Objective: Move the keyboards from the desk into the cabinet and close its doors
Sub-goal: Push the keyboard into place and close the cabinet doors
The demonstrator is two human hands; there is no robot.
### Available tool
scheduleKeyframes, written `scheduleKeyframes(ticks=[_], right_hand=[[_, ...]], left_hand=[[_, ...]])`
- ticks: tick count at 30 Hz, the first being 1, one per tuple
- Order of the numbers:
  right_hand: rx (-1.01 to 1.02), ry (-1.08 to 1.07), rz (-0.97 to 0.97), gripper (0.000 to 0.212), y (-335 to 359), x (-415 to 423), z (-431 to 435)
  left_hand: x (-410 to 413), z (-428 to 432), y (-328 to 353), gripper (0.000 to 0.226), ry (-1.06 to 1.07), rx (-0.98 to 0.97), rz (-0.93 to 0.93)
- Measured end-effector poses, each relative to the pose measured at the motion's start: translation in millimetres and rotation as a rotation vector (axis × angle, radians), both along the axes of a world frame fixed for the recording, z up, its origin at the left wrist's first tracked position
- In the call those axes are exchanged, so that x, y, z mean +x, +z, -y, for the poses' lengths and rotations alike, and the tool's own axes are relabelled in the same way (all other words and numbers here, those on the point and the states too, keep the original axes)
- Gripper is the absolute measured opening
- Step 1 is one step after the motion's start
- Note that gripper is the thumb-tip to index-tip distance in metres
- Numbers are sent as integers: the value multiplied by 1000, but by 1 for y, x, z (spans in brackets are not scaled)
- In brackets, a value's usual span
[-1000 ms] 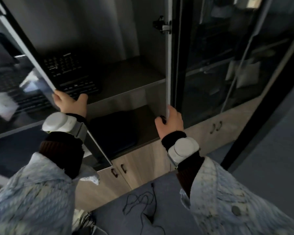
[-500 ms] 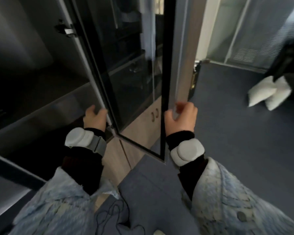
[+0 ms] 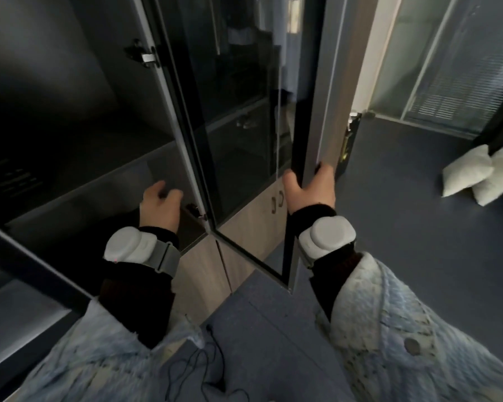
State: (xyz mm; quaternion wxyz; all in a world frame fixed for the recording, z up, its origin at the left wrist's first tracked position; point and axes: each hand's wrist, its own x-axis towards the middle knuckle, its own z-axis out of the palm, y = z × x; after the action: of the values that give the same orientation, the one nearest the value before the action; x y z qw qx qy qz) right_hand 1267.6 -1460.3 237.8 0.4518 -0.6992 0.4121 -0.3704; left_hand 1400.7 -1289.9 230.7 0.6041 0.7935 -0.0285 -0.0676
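At far left, a keyboard [image 3: 10,181] is seen lying flat on the shelf [image 3: 105,169] inside the cabinet [image 3: 70,68], deep in shadow; only faint rows of keys are made out. A dark door edge [image 3: 35,268] crosses the lower left corner.

The left hand [image 3: 159,205] is held in front of the shelf edge, just beside the hinge side of the glass door [image 3: 244,126]. Its fingers are loosely curled and slightly spread; nothing is gripped, and contact with the shelf cannot be confirmed. A white wrist device [image 3: 128,245] is strapped above a dark cuff.

The glass door is shown swung outward, its lower corner over the carpet [image 3: 418,227]. A hinge [image 3: 144,56] is mounted high on the frame.

The right hand [image 3: 310,188] is closed around the free vertical edge of the door, thumb on the near face and fingers wrapped over the outer side, pressed together.

Two wooden lower doors [image 3: 256,221] are seen shut below the glass. A black cable [image 3: 204,369] lies on the carpet. At far right, two white cushions [image 3: 482,175] rest on the floor, touching each other.
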Motion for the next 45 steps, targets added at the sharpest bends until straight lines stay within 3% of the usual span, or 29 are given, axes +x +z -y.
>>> scheduleKeyframes(ticks=[4, 11, 19, 22, 26, 36, 45], right_hand=[[-172, -53, -26, 39, -4, -3, -30], [-397, 212, 41, 31, -17, -5, -105], [-346, 649, 37, 36, -20, 22, -189], [-215, 848, 22, 41, -17, 40, -224], [-190, 1078, -20, 53, -12, 70, -266], [-183, 1250, -166, 69, -10, 137, -303], [-243, 1304, -251, 70, -8, 202, -315]], left_hand=[[2, -26, 0, 54, 71, -1, 37], [-10, -69, 0, 55, 141, -37, 50], [-13, -165, 8, 59, 390, -53, 85], [-19, -197, 8, 49, 451, -16, 88], [-29, -236, 3, 42, 583, -40, 70], [-45, -292, -4, 42, 791, 3, 51], [-24, -272, -11, 41, 766, 104, 1]])
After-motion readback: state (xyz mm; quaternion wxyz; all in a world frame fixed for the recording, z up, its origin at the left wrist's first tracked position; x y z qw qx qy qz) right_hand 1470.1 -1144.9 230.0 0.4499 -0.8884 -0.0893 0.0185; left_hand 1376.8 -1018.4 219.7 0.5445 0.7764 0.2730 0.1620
